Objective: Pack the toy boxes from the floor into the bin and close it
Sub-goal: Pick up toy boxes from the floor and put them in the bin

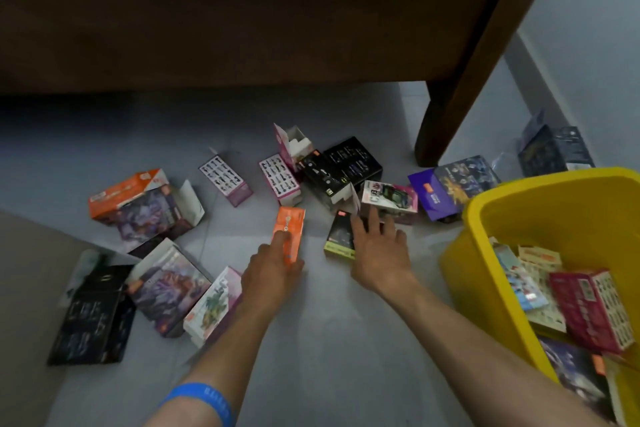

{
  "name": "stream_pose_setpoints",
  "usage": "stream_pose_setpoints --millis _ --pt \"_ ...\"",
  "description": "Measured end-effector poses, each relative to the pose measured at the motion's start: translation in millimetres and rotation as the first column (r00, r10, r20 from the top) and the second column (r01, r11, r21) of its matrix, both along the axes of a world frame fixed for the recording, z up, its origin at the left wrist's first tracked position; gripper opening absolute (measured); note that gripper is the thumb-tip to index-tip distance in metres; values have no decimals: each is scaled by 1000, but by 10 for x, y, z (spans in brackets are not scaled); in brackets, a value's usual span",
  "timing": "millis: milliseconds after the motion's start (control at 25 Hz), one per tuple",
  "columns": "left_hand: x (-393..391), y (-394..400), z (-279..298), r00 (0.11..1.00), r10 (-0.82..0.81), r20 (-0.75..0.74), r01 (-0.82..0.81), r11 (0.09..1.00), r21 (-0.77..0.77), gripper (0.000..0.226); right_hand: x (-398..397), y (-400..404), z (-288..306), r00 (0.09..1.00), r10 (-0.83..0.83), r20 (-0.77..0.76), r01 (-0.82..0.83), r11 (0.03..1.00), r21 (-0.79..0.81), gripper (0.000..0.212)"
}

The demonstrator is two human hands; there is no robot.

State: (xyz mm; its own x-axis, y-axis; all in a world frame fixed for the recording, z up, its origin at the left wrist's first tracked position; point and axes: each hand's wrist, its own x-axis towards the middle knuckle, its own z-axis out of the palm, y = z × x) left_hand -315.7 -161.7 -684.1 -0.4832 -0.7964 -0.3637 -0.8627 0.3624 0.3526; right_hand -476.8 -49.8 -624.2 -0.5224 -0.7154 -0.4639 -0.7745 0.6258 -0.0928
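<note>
Several toy boxes lie scattered on the grey floor (346, 340) before a bed. My left hand (273, 270) grips a small orange box (291, 229), fingers curled round its near end. My right hand (377, 250) reaches with spread fingers over a small black box with a lime edge (337, 239), touching or just above it. The yellow bin (485, 218) stands at the right with no lid on it, holding a maroon box (588, 308) and several other boxes and leaflets.
A brown bed frame (207, 28) and its leg (450, 107) close off the far side. Larger purple and black boxes (162, 284) crowd the left, a purple box (450, 191) and dark boxes (554, 149) sit behind the bin. A beige mat edge (31, 288) lies at far left.
</note>
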Motion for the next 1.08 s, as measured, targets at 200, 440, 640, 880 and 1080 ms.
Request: stream_pose_setpoints --millis 200,440,640,880,1080 --pt "-166 13 346 803 342 -487 -284 940 191 34 38 163 124 935 -247 253 300 934 -196 82" --pt "-1063 194 1654 304 191 -933 49 975 216 32 -221 1193 1368 834 -297 465 549 371 -749 62" --pt "-1971 1371 2008 533 -452 -715 637 771 -13 42 -712 3009 1430 761 -546 349 637 530 -559 65" --pt "-2341 2030 1270 479 -878 -27 870 478 -122 62 -746 3653 629 928 -173 329 207 976 -71 81" --pt "-2082 2010 1107 464 -853 -239 775 522 -356 34 -920 3206 321 944 -57 324 67 998 -19 99"
